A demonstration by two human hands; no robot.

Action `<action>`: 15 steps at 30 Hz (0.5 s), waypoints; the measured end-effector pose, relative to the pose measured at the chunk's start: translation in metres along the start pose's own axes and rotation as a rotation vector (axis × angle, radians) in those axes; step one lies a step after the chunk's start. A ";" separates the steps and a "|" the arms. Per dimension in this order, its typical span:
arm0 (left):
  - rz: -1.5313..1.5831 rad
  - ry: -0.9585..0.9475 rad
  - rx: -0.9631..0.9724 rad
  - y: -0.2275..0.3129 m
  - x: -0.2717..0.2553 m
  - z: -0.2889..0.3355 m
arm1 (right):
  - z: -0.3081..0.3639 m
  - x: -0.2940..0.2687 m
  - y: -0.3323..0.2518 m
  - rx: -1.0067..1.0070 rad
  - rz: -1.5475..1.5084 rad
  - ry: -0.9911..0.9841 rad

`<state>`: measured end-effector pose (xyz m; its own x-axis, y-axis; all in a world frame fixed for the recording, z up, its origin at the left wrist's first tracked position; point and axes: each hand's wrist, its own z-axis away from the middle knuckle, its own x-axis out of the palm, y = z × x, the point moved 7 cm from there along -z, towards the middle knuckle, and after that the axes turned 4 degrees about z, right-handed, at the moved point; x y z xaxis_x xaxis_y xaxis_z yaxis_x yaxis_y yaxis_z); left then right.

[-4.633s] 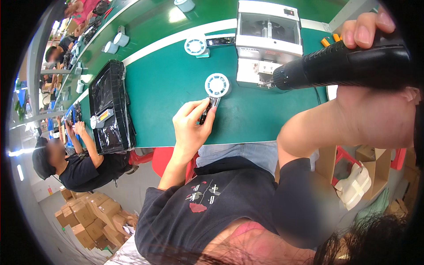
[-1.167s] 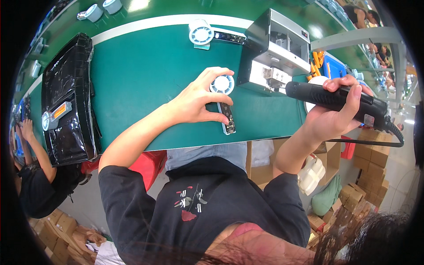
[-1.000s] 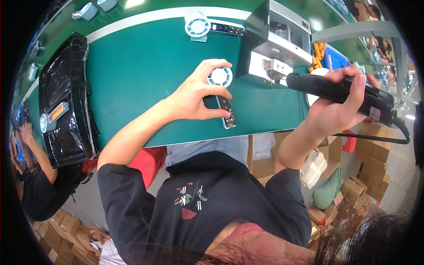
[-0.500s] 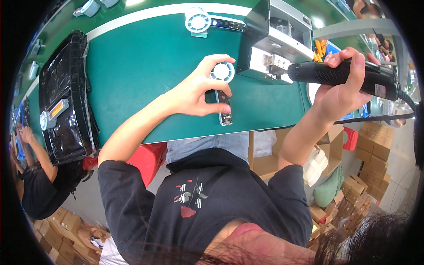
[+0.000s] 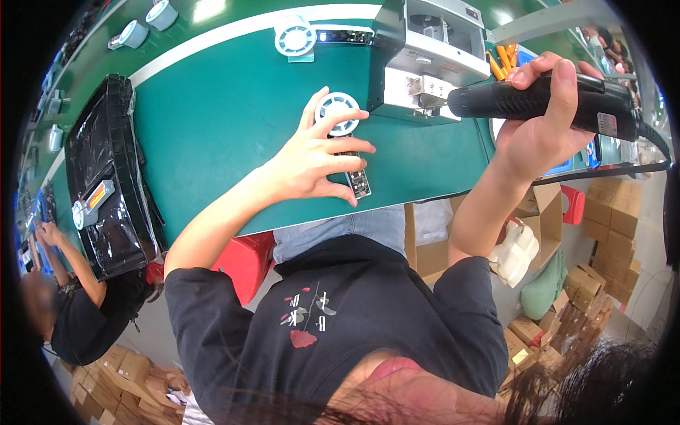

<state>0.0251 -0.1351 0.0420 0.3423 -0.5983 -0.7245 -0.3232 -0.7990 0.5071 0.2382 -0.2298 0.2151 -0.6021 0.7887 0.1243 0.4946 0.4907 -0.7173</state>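
My right hand (image 5: 544, 134) is wrapped round a black electric screwdriver (image 5: 492, 101), which lies nearly level. Its tip points left, at the front block of a grey and black screw feeder (image 5: 445, 60); whether it touches is too small to tell. On the green bench, a white round fan-like head (image 5: 347, 129) with a narrow dark circuit board (image 5: 360, 185) is by my left hand (image 5: 304, 168). The fingers of that hand are spread over the piece, covering part of the board. One finger crosses the round head, and the thumb sits near the board's lower end.
A similar fan piece (image 5: 295, 40) with its board lies left of the feeder. A black plastic-wrapped bin (image 5: 106, 191) at the left carries another piece (image 5: 92, 203). Orange-handled tools (image 5: 501, 60) stand right of the feeder. A black cord (image 5: 655, 145) trails from the screwdriver. Another person works far left.
My left hand's fingers have spread further, now reaching over the round head and board. The screwdriver remains in my right hand at the feeder. The whole view has shifted slightly.
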 end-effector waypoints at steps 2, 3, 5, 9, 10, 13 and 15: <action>0.001 -0.005 -0.007 0.002 0.001 0.000 | 0.000 -0.004 0.000 -0.005 0.013 0.028; 0.017 -0.010 -0.022 0.004 -0.001 -0.001 | 0.001 -0.003 0.000 -0.003 0.010 0.028; 0.047 -0.015 -0.053 0.006 -0.006 -0.003 | 0.001 -0.002 -0.001 0.004 0.011 0.029; 0.070 0.080 -0.062 -0.003 -0.007 0.001 | 0.001 0.001 -0.001 0.001 0.059 0.000; 0.084 0.115 -0.078 -0.005 -0.008 0.002 | 0.000 0.002 0.000 -0.005 0.079 -0.015; 0.355 0.286 -0.296 -0.018 -0.012 0.006 | 0.004 0.012 -0.007 0.019 0.057 0.025; 0.497 0.315 -0.401 -0.027 -0.011 0.006 | 0.003 0.012 -0.005 0.025 -0.037 0.023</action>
<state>0.0242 -0.1065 0.0337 0.4968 -0.8384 -0.2244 -0.1779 -0.3514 0.9192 0.2262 -0.2239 0.2183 -0.6045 0.7790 0.1665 0.4564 0.5100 -0.7291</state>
